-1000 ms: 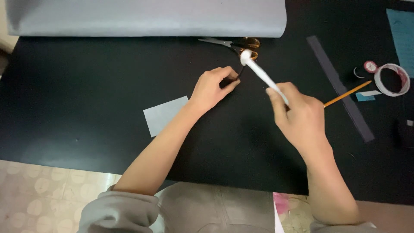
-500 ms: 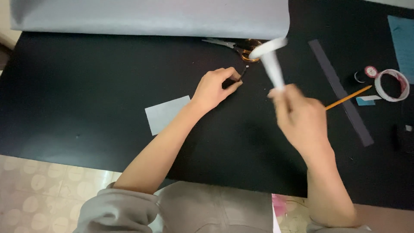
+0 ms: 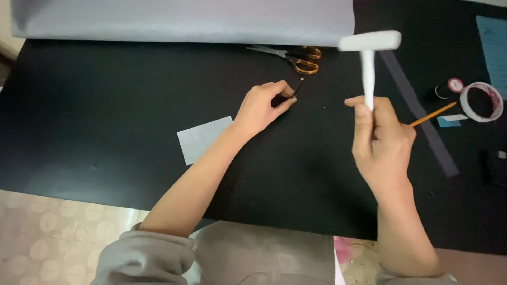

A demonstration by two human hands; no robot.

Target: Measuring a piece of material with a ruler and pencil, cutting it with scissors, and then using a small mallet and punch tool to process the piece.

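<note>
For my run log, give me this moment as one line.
left hand: pinching small dark piece on black table | right hand: raised, gripping white T-shaped tool | nearby: scissors, grey paper square

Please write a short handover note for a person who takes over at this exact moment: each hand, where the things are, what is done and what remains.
Left hand: pinches a small thin dark piece down on the black table.
Right hand: raised, gripping a white T-shaped tool upright, head on top, blurred.
Nearby: scissors, grey paper piece, pencil, tape roll, large grey sheet.
Done: piece pinned in place.
Left: the tool has not met the piece.
</note>
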